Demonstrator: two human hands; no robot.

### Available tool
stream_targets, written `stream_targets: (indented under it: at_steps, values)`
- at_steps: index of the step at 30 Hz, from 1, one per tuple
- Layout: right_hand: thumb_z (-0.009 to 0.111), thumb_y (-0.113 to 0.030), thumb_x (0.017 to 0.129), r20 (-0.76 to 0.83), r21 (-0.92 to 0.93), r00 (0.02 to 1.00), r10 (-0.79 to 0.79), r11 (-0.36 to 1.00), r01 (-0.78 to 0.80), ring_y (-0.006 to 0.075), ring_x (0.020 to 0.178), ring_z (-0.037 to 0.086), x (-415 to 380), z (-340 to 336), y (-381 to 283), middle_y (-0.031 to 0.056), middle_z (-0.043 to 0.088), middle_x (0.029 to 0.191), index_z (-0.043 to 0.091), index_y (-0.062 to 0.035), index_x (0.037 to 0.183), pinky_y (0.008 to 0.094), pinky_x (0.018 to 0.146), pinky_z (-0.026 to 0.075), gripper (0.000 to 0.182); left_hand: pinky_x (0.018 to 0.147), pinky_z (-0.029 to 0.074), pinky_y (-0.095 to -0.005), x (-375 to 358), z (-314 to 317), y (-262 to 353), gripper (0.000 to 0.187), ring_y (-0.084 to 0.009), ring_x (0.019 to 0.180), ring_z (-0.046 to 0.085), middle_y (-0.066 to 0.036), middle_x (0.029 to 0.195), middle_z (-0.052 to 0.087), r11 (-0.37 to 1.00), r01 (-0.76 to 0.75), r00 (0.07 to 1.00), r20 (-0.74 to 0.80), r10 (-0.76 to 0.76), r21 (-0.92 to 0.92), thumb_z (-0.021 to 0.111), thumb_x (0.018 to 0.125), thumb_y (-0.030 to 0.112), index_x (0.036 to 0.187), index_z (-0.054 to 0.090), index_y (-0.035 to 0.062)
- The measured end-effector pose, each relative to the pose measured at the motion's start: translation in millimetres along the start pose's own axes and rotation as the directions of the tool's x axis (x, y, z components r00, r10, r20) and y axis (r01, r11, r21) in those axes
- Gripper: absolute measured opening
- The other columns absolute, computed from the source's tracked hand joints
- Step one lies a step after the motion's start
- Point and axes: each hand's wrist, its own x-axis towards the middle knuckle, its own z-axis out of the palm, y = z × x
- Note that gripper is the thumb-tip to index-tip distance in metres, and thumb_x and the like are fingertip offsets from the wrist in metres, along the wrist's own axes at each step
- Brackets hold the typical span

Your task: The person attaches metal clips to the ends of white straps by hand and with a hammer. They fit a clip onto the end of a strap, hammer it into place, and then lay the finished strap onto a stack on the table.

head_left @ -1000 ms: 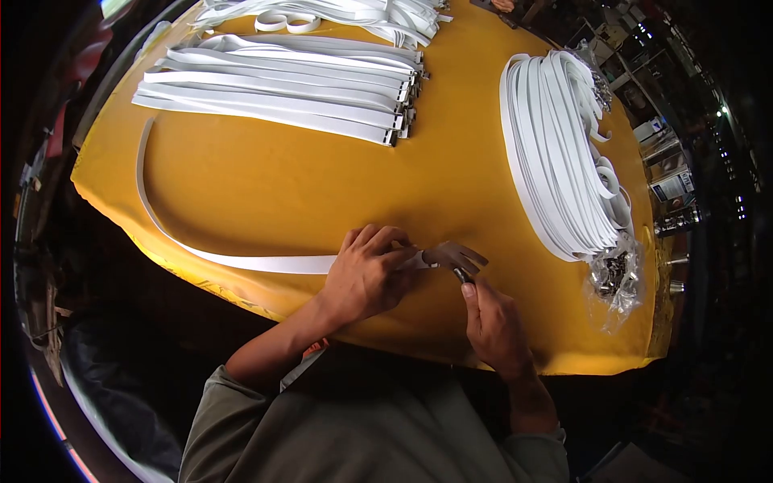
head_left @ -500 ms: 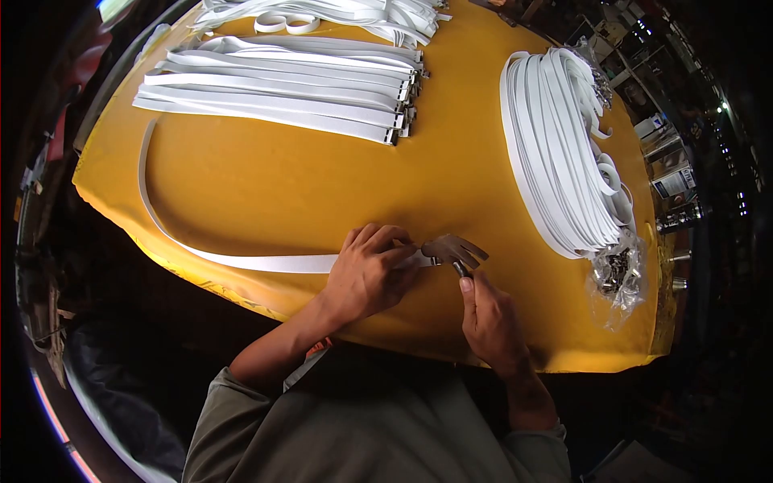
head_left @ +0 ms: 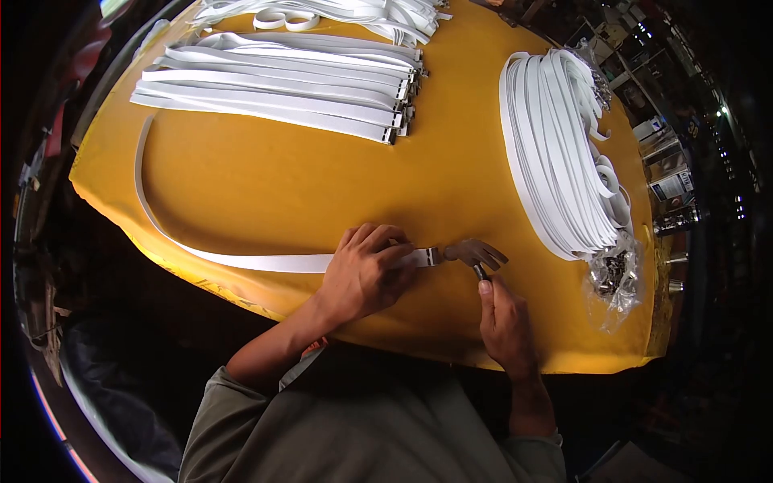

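My left hand [head_left: 366, 270] presses down on a white strap [head_left: 282, 263] near its right end, fingers bent together around it. A metal buckle [head_left: 433, 256] sits on that end, just right of my fingers. The strap's other end curves away to the left and up over the yellow tabletop [head_left: 266, 177]. My right hand [head_left: 505, 318] is closed round the handle of a claw hammer [head_left: 475, 252]. The hammer's head is just right of the buckle, its claws pointing right.
Straps with buckles [head_left: 282, 84] lie in a row at the upper left, beyond them a loose heap of straps [head_left: 346, 12]. A large looped bundle [head_left: 551, 153] is on the right, above a clear plastic bag of metal pieces [head_left: 616, 278].
My right hand and the hammer have moved a little to the right, off the buckle, which now shows fully. My left hand stays on the strap, shifted slightly left.
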Motion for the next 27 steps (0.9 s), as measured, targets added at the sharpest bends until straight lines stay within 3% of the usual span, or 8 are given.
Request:
stream_targets:
  at_steps: [6, 9, 13, 15, 17, 21, 24, 27]
  values:
    - [0.042, -0.021, 0.106, -0.009, 0.16, 1.0, -0.001, 0.987, 0.002, 0.0418, 0.062, 0.053, -2, -6, -22, 0.024, 0.052, 0.069, 0.052, 0.0013, 0.094, 0.0462, 0.058, 0.04, 0.027, 0.087, 0.047, -0.0401, 0, 2, 2, 0.03, -0.0261, 0.101, 0.062, -0.005, 0.107, 0.064, 1.0, -0.008, 1.0, 0.008, 0.008, 0.021, 0.078, 0.078, 0.019, 0.106, 0.071, 0.0119]
    - [0.045, -0.019, 0.105, 0.023, 0.087, 0.999, -0.046, 0.995, 0.044, 0.0455, 0.064, 0.058, 4, 1, -12, 0.0256, 0.056, 0.071, 0.052, 0.0018, 0.095, 0.0511, 0.057, 0.042, 0.024, 0.087, 0.047, -0.0402, 2, 1, 5, 0.035, -0.0254, 0.1, 0.062, -0.005, 0.108, 0.063, 0.998, -0.003, 1.0, 0.0, 0.003, 0.06, 0.079, 0.078, 0.025, 0.111, 0.071, 0.0132]
    - [0.044, -0.02, 0.105, -0.037, 0.132, 0.998, -0.048, 0.99, 0.052, 0.044, 0.061, 0.056, -1, 0, -3, 0.025, 0.054, 0.069, 0.052, 0.0018, 0.093, 0.0495, 0.056, 0.041, 0.026, 0.089, 0.046, -0.0396, 5, 4, 6, 0.035, -0.0251, 0.098, 0.061, -0.005, 0.111, 0.062, 0.993, -0.071, 0.997, 0.043, 0.067, 0.097, 0.076, 0.082, 0.025, 0.115, 0.07, 0.0165]
    - [0.04, -0.025, 0.107, -0.02, 0.135, 0.988, 0.151, 0.98, -0.147, 0.0348, 0.057, 0.05, -4, -9, -4, 0.0199, 0.05, 0.067, 0.053, 0.0017, 0.092, 0.0436, 0.058, 0.04, 0.033, 0.09, 0.046, -0.0392, 8, 5, 3, 0.034, -0.0249, 0.098, 0.061, -0.005, 0.112, 0.062, 0.988, -0.134, 0.99, 0.061, 0.129, 0.073, 0.074, 0.083, 0.023, 0.117, 0.07, 0.0176]
    - [0.039, -0.026, 0.107, -0.061, 0.141, 0.985, 0.162, 0.978, -0.152, 0.0325, 0.056, 0.051, -8, -14, 3, 0.019, 0.05, 0.066, 0.053, 0.0017, 0.091, 0.0429, 0.057, 0.04, 0.035, 0.092, 0.045, -0.0382, 10, 3, 0, 0.035, -0.0247, 0.101, 0.059, -0.006, 0.112, 0.061, 0.96, -0.263, 0.95, 0.196, 0.242, 0.091, 0.07, 0.085, 0.021, 0.119, 0.069, 0.0186]
    - [0.039, -0.029, 0.107, -0.128, 0.157, 0.979, 0.159, 0.978, -0.138, 0.0256, 0.054, 0.051, -14, -14, 10, 0.0161, 0.049, 0.063, 0.054, 0.0016, 0.092, 0.0406, 0.056, 0.039, 0.038, 0.092, 0.045, -0.0378, 18, 3, 0, 0.036, -0.0247, 0.104, 0.058, -0.006, 0.113, 0.059, 0.946, -0.309, 0.929, 0.247, 0.277, 0.101, 0.069, 0.084, 0.021, 0.12, 0.069, 0.0182]
    - [0.04, -0.03, 0.107, -0.097, 0.186, 0.98, 0.175, 0.97, -0.155, 0.0257, 0.054, 0.052, -19, -11, 5, 0.0157, 0.05, 0.063, 0.055, 0.0013, 0.091, 0.0406, 0.056, 0.039, 0.038, 0.092, 0.044, -0.0379, 21, 3, 0, 0.04, -0.025, 0.103, 0.057, -0.007, 0.114, 0.058, 0.946, -0.316, 0.908, 0.31, 0.281, 0.068, 0.068, 0.085, 0.021, 0.125, 0.066, 0.016]
    - [0.04, -0.029, 0.107, -0.04, 0.228, 0.99, 0.139, 0.965, -0.126, 0.0294, 0.055, 0.054, -20, -6, 0, 0.0164, 0.052, 0.064, 0.055, 0.0009, 0.094, 0.0419, 0.056, 0.04, 0.036, 0.092, 0.045, -0.0385, 17, 5, 3, 0.045, -0.0259, 0.103, 0.059, -0.008, 0.113, 0.06, 0.946, -0.311, 0.931, 0.228, 0.285, 0.088, 0.069, 0.086, 0.021, 0.129, 0.061, 0.0135]
